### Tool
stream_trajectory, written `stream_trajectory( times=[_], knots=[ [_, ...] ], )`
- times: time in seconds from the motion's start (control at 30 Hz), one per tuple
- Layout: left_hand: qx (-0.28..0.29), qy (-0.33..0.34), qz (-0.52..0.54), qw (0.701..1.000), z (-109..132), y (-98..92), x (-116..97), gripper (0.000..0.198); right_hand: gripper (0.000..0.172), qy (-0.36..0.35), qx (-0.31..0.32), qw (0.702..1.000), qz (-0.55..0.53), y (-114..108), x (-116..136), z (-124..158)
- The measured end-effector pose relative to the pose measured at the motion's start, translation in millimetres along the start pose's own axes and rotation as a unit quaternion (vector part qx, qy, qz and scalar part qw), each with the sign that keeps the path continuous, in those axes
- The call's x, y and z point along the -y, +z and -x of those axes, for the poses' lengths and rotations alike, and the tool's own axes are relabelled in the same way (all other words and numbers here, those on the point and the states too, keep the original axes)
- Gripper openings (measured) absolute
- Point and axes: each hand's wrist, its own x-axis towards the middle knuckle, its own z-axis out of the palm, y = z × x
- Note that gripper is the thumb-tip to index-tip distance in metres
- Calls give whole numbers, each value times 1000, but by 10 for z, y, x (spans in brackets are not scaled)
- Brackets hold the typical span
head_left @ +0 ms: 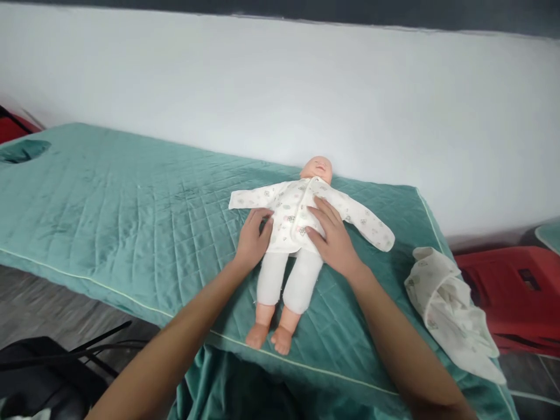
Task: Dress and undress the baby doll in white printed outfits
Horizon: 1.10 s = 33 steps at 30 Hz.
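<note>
Head view, right hand: fingers spread loosely on the front of the printed jacket, nothing clenched
Left hand: curved at the jacket's opposite side; cannot tell whether cloth is pinched
Handling, judged: flat fingers and light, even pressure from both sides should suit thin cloth; pulling one side alone may skew the front
Doll: face up on the green bed, between the hands, head toward the wall
Sleeves: spread outward, best kept untwisted
Trousers: white, below the jacket hem
Bundled cloth: at the bed's right end, well apart from the doll
</note>
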Motion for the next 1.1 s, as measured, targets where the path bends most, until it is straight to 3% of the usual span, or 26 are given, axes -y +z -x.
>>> stream_trajectory(
  times=[0.17,0.4,0.6,0.77,0.97,1.1],
  knots=[
    [107,-33,-17,994,402,-181,191,38,54,36,-24,999,27,-13,3,275],
    [172,-26,-70,982,407,-238,137,60,53,172,-95,973,121,6,137,1013],
    [145,-49,9,988,376,-103,21,46,46,245,-125,954,118,98,172,897],
    [111,-23,25,993,396,-31,-47,38,48,279,-139,945,95,71,212,887],
    [54,-68,5,996,555,-108,35,26,56,313,-72,931,171,86,287,1081],
    [48,-74,-13,996,617,-147,23,15,57,328,-67,930,156,84,308,1104]
  ],
)
